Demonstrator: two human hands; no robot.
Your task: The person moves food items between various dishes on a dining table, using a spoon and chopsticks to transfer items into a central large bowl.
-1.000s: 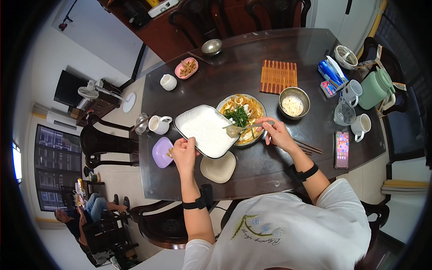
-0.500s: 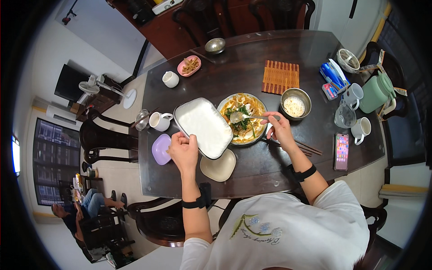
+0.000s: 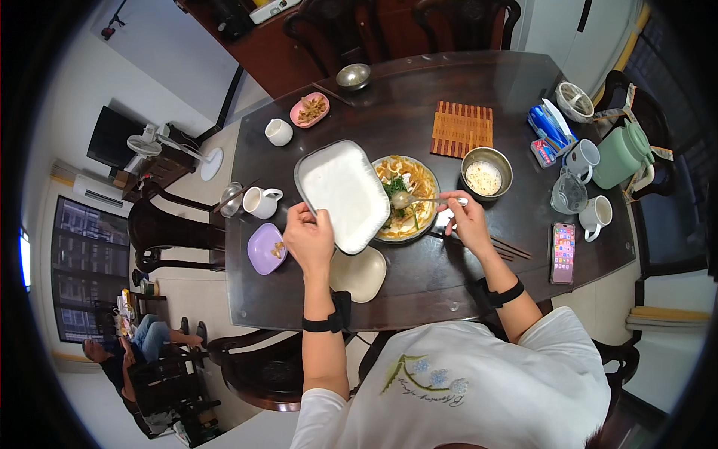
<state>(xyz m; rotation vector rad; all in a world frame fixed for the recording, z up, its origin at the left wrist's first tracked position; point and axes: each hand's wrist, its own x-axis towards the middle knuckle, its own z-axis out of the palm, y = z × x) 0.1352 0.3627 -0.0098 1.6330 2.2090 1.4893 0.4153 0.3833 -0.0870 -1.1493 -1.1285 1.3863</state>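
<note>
Landmark: food bowl (image 3: 404, 240), round, on the dark counter (image 3: 419, 292). My left grip (image 3: 310, 239) is left and near of the bowl, pinching the near-left edge of a white tray (image 3: 342, 196). Tray is tilted, left of the bowl, covering part of its left side in this view; can't tell if the two touch.

My right grip (image 3: 467, 223) is right of the bowl, pinching the handle of a spoon (image 3: 404, 200). Spoon's head is over the bowl, beside the chopped greens (image 3: 393, 185) in it; contact with the food unclear.

Around the bowl: cream dish (image 3: 363, 277) near-left, purple dish (image 3: 259, 243) farther left with a few food bits, metal bowl (image 3: 502, 187) right with pale stuff inside, slatted mat (image 3: 462, 129) far-right, chopsticks (image 3: 512, 249) near-right, phone (image 3: 562, 254) well right.
</note>
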